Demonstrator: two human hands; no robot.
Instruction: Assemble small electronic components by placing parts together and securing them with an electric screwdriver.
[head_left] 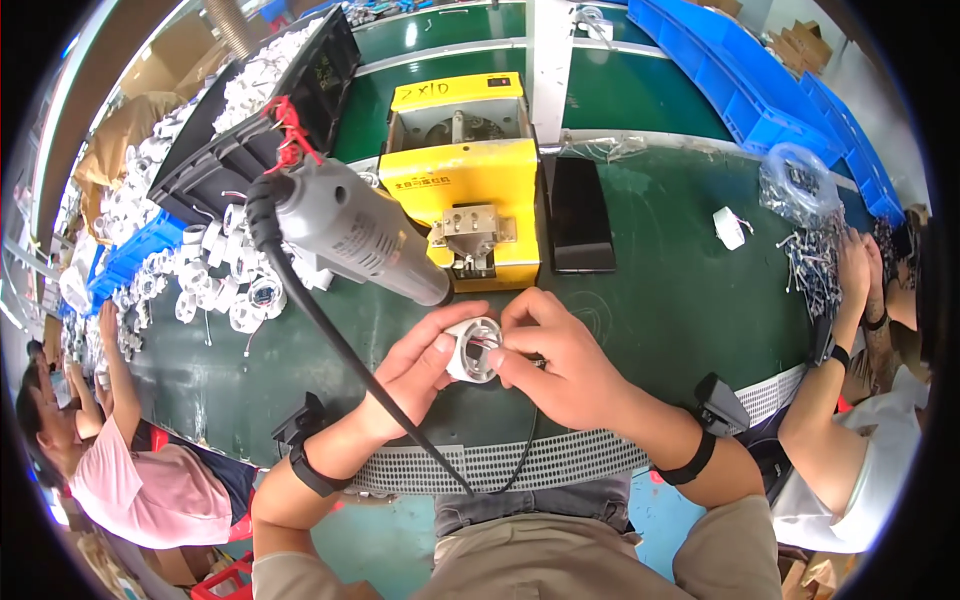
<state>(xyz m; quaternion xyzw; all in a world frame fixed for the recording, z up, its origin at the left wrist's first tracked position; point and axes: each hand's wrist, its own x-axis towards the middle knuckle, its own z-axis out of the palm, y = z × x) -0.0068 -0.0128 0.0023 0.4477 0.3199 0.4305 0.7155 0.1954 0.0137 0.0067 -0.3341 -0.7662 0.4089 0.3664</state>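
Note:
My left hand (412,372) is closed round a short white plastic ring-shaped housing (461,368), its thumb on the near side and fingers behind. The open face of the housing is turned toward my right hand (565,362). Thumb and forefinger of that hand pinch at the opening, where thin wires (481,346) show inside; the fingertips partly hide them. Just above the housing hangs a grey corded power tool (360,238), tip pointing down toward my hands. Behind it stands a yellow machine (460,165) with a metal block on its front.
Beside the machine lies a black flat tablet-like slab (580,215). White housings (245,290) are heaped at left near a black crate (335,75). To the right are a small white part (730,228), a wire bundle (808,268) and blue bins (740,85). People work on both sides.

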